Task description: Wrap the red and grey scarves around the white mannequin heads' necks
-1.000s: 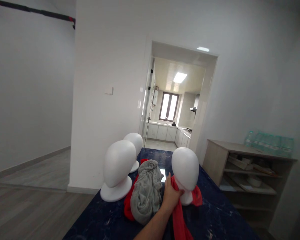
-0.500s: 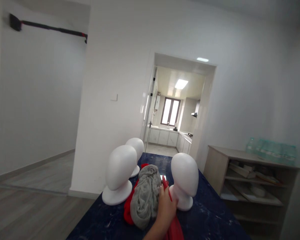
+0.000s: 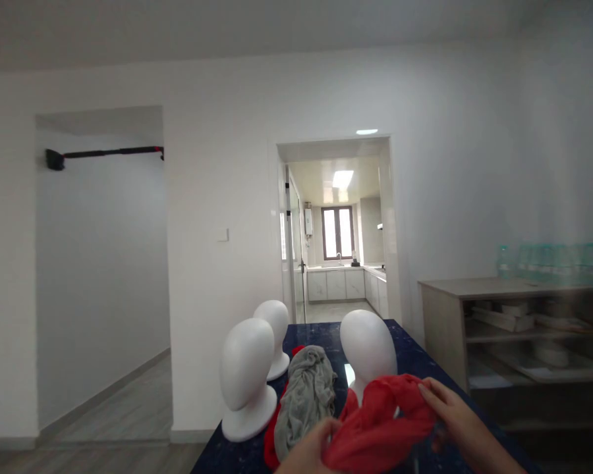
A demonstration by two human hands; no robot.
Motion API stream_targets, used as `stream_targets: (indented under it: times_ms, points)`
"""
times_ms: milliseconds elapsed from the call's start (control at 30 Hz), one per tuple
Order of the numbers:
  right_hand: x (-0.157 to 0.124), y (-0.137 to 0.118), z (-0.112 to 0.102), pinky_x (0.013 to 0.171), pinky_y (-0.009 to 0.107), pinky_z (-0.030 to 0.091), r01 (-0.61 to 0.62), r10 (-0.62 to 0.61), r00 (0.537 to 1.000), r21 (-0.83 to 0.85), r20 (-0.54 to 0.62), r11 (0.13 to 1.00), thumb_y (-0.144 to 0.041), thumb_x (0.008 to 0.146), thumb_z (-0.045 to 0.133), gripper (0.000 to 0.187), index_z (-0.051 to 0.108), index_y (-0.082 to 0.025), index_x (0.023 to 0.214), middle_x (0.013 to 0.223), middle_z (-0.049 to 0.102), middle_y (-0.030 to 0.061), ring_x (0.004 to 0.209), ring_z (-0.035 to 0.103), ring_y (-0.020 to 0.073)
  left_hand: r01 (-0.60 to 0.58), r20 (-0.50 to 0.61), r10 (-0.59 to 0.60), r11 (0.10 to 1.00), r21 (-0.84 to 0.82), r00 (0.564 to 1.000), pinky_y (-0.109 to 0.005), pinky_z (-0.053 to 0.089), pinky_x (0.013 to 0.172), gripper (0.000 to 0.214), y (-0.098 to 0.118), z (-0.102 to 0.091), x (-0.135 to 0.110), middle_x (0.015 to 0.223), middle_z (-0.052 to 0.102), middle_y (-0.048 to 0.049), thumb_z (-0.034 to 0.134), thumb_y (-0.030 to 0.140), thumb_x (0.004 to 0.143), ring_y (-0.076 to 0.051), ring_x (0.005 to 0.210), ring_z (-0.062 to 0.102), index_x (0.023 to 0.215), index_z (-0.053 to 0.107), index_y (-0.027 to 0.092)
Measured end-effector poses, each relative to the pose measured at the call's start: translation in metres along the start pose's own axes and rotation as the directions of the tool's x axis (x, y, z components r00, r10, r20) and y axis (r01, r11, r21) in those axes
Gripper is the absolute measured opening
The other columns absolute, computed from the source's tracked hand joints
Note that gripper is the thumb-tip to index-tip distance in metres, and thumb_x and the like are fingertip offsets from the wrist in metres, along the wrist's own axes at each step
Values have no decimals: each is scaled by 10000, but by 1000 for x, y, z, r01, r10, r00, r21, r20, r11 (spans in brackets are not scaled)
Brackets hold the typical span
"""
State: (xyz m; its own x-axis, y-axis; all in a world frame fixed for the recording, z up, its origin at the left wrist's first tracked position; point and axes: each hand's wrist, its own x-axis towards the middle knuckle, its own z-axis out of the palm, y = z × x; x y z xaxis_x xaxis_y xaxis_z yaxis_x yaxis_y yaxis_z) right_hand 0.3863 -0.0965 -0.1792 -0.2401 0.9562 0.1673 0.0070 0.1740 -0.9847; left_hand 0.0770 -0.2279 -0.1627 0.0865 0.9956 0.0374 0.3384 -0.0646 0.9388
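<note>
A length of thin red fabric, like a scarf (image 3: 380,424), is stretched in a loose bunch between my two hands. My left hand (image 3: 310,449), low in the view, grips its left end. My right hand (image 3: 442,405) pinches its upper right edge between thumb and fingers. Just behind the fabric stands a white mannequin head (image 3: 368,345), its base hidden by the red cloth. To the left of my hands lies a crumpled grey scarf (image 3: 309,388), with another red cloth (image 3: 271,438) showing along its left side.
Two more white mannequin heads, a nearer one (image 3: 247,368) and a farther one (image 3: 273,322), stand on the left of the dark blue table (image 3: 319,334). A wooden shelf unit (image 3: 445,309) with bottles (image 3: 558,262) on top is at the right. A doorway opens onto a kitchen.
The red scarf has been lifted from beside the right mannequin head and spread between both hands. My right hand has come into view. The camera view has levelled.
</note>
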Motion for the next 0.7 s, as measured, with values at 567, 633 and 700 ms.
stream_targets:
  times_ms: [567,633,700]
  points:
    - [60,99,-22,650,313,293,-13,-355,896,-815,-267,580,-303,1044,372,179,507,-262,933,940,721,29,787,673,211,55,-498,192,897,438,845,-293,541,764,310,156,-145,185,898,761,-55,633,214,845,-196,805,696,1149,659,160]
    - [60,96,-21,653,311,290,-8,-339,908,-819,-247,574,-287,1046,385,164,512,-256,948,935,724,33,801,678,212,55,-519,239,871,488,821,-290,534,740,379,153,-151,192,988,766,-76,595,264,890,-189,785,693,1254,619,158]
    - [60,94,-21,650,313,283,-11,-318,919,-822,-233,570,-280,1050,392,160,521,-249,961,922,727,38,797,682,213,80,-521,243,849,523,818,-305,538,732,414,138,-148,193,998,772,-94,589,287,901,-202,773,705,1291,601,150]
